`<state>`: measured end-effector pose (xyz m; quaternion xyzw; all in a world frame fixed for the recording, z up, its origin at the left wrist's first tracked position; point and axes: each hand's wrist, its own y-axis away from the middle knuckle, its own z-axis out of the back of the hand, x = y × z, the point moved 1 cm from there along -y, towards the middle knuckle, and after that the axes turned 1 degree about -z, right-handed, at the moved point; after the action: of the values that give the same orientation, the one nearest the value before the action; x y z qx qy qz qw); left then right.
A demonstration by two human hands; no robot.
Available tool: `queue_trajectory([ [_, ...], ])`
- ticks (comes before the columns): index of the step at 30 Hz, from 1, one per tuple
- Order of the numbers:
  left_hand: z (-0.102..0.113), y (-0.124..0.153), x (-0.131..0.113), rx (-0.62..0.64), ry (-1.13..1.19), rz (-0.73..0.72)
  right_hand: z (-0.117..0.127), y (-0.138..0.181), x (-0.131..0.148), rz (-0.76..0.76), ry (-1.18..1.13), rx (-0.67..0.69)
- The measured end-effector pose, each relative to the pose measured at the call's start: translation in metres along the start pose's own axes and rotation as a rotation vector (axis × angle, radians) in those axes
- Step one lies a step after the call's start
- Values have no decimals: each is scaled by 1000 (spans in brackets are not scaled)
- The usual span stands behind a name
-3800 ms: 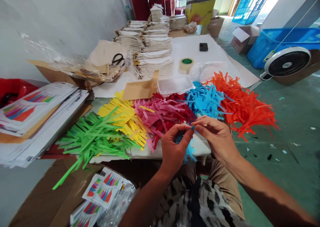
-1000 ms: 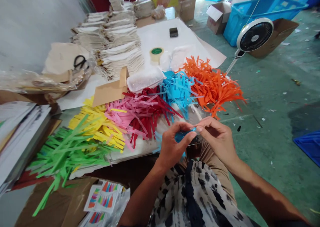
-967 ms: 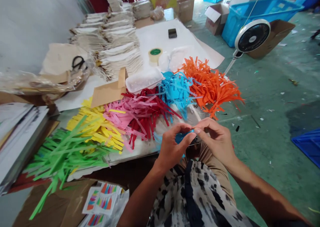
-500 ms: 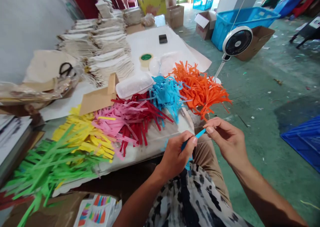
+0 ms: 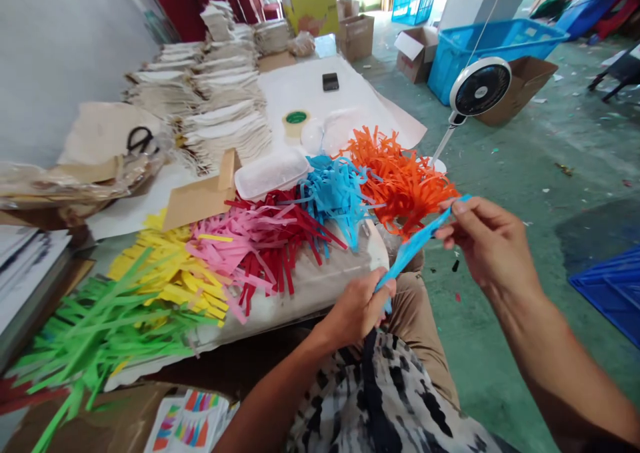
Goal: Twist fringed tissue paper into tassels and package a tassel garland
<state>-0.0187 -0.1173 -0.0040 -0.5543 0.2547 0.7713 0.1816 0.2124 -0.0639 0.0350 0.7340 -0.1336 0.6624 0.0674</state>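
Observation:
My right hand (image 5: 487,240) pinches the upper end of a blue paper strip (image 5: 417,241) and holds it out to the right, above the floor. My left hand (image 5: 357,310) is closed on a bunch of blue strips at my lap, and the pulled strip runs out of its fingers. On the white board (image 5: 320,286) in front of me lie piles of cut strips: green (image 5: 105,330), yellow (image 5: 173,273), pink (image 5: 240,236), dark red (image 5: 285,240), blue (image 5: 333,190) and orange (image 5: 400,173).
A clear plastic tray (image 5: 273,171), tape roll (image 5: 296,121), phone (image 5: 331,81), scissors (image 5: 140,138) and stacks of cloth bags (image 5: 225,103) lie behind the piles. A small fan (image 5: 479,88) and blue crates (image 5: 493,43) stand on the green floor to the right. Printed cards (image 5: 187,430) lie at bottom left.
My right hand has moved up and to the right, drawing one blue strip out of the bunch. My left hand has sunk slightly toward my lap. The view has swung right.

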Motion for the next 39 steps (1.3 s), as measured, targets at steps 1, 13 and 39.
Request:
queue_trajectory([
  [1, 5, -3, 1, -13, -54, -16, 1, -15, 5, 53, 5, -30],
  [13, 138, -80, 29, -531, -1160, -257, -3, -47, -44, 973, 1211, 308],
  [39, 170, -49, 33, -782, -229, -107, -170, -61, -101, 914, 1281, 537],
])
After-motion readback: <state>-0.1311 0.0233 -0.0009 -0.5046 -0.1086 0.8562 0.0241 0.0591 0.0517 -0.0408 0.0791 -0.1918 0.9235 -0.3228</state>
